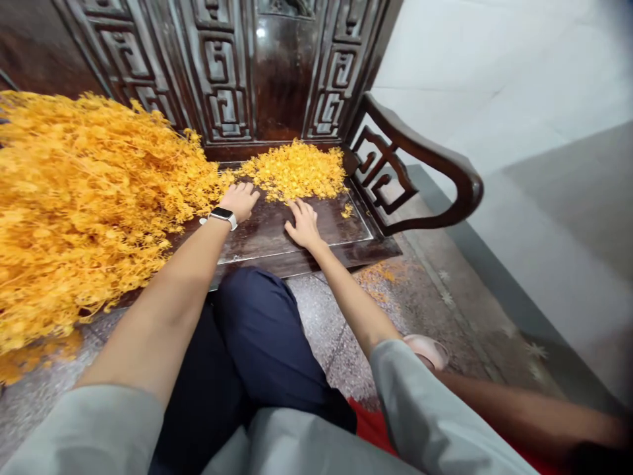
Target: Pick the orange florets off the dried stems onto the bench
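Florets (297, 168), bright yellow, lie in a low pile at the back of the dark wooden bench (257, 241), right up by its carved backrest (284, 72). The person's right hand (302, 223) is at the pile's front edge, fingers stretched out and parted, the thumb standing wide of them; I see nothing in its grasp. The left hand (240, 201), palm down at the pile's near left corner, has its fingers extended and loosely spread; whether anything sits under that palm I can't tell from here. A watch (223, 214) circles that wrist. Just beside it, a great feathery yellow bunch (93, 204) fills the bench's left side. One small loose clump (347, 211) lies near the curved armrest (430, 165), and yellow scraps (380, 274) are scattered on the floor (321, 316).
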Demonstrator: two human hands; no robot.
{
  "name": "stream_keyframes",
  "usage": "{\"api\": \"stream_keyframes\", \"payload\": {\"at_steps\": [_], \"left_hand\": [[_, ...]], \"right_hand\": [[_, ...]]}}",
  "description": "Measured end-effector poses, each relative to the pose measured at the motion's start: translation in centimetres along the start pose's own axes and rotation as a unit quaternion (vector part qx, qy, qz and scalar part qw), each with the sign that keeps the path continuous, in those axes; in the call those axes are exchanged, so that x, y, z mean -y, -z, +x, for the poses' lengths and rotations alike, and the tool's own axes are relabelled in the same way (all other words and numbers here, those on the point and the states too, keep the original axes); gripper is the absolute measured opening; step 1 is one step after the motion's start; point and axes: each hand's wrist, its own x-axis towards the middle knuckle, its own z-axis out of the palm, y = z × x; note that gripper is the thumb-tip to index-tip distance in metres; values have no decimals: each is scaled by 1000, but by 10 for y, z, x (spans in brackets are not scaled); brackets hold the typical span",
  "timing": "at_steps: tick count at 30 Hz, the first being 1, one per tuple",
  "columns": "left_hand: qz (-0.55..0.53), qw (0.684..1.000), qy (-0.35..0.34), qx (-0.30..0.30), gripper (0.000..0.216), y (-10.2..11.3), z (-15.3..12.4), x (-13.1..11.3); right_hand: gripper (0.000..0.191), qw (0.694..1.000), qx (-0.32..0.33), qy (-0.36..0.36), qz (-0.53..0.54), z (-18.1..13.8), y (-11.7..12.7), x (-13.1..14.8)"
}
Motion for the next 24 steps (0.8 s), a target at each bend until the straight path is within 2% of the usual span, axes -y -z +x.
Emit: {"api": "stream_keyframes", "payload": {"at_steps": [2, 3, 6, 9, 12, 14, 16, 19, 22, 24], "left_hand": [[-4, 999, 46, -20, 56, 0, -11, 18], [-11, 997, 67, -31, 53, -2, -16, 26], [-48, 990, 121, -51, 45, -9, -26, 46], [-117, 979, 155, -63, 31, -15, -30, 60], [-200, 955, 186, -114, 9, -15, -30, 69], [-238, 937, 206, -151, 17, -11, -28, 72], [-296, 905, 232, -198, 20, -6, -24, 74], [-432, 814, 268, -282, 18, 2, -14, 73], [-513, 745, 272, -328, 14, 10, -3, 70], [-570, 688, 279, -351, 15, 18, 3, 66]], "right_hand": [[76, 998, -19, -19, -51, 0, -8, -2], [75, 997, -36, -30, -63, -1, -11, -3], [57, 994, -84, -52, -42, -5, -16, -5], [44, 996, -71, -45, -31, -8, -16, -5], [52, 997, -44, -24, -54, -7, -16, -4], [60, 996, -48, -31, -73, -6, -16, -4], [60, 994, -65, -44, -75, -5, -17, -4], [50, 994, -93, -40, -49, -7, -18, -4], [41, 992, -110, -36, -44, -10, -18, -3], [37, 991, -116, -37, -51, -10, -16, 1]]}}
